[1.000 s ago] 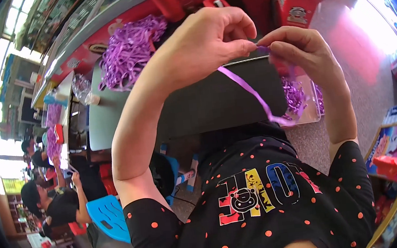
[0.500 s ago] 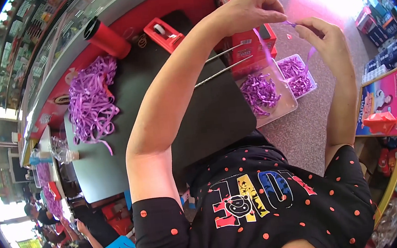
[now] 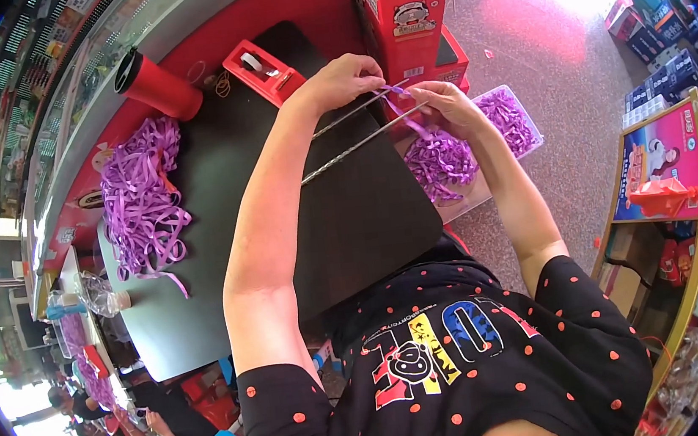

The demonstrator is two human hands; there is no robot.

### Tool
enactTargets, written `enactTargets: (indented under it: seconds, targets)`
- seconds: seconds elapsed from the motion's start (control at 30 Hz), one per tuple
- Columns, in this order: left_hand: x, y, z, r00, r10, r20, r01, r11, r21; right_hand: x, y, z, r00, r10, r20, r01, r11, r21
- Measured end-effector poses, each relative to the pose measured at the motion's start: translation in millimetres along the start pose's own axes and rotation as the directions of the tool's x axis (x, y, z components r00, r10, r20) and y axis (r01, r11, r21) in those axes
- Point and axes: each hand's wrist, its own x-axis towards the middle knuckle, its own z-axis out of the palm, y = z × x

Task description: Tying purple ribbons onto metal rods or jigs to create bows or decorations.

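A purple ribbon [image 3: 397, 96] is stretched between my two hands, at the tips of two thin metal rods [image 3: 358, 145] that reach over the table's right edge. My left hand [image 3: 345, 80] pinches one part of it, close to the upper rod's tip. On the other side, my right hand [image 3: 450, 107] has its fingers closed on the ribbon beside the lower rod's tip. Whether the ribbon touches the rods I cannot tell. Below my right hand, short purple ribbon pieces [image 3: 442, 164] fill a shallow tray, partly hidden by my wrist.
A tangled purple ribbon heap [image 3: 143, 201] lies on the dark table [image 3: 267, 333]'s left side. Behind it are a red tumbler [image 3: 158, 86] and a red tape dispenser [image 3: 264, 71]. Red boxes [image 3: 409, 20] stand beyond my hands. A white container [image 3: 538, 137] holds more pieces. Other people sit at lower left.
Both hands have come down and left, from above the red boxes to the rod tips, bringing the ribbon along. The view has shifted slightly.
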Motion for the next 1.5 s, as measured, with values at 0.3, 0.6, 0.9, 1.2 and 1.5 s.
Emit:
enactTargets:
  seconds: [0.3, 0.6, 0.9, 1.2, 1.5]
  targets:
    - [-12.9, 6.2, 15.2, 0.951, 0.179, -0.252, -0.036, 0.874, 0.484, 11.8, 41.6, 25.5, 0.982, -0.154, -0.111, 0.159, 0.987, 0.035]
    - [-30.2, 10.6, 41.5, 0.838, 0.229, -0.495, -0.032, 0.926, 0.376, 10.6, 43.0, 19.0, 0.987, -0.126, -0.102, 0.128, 0.992, 0.015]
    - [-31.9, 0.9, 50.9, 0.809, 0.185, -0.559, -0.018, 0.957, 0.29, 11.9, 41.7, 27.3, 0.982, -0.163, -0.09, 0.157, 0.985, -0.076]
    - [-37.3, -5.2, 55.6, 0.802, 0.186, -0.568, 0.005, 0.948, 0.318, -2.0, 26.3, 19.4, 0.992, -0.113, -0.051, 0.082, 0.909, -0.408]
    - [-39.4, -8.6, 60.6, 0.742, 0.285, -0.606, -0.047, 0.925, 0.378, 7.3, 6.3, 26.4, 0.971, -0.24, -0.023, 0.186, 0.807, -0.561]
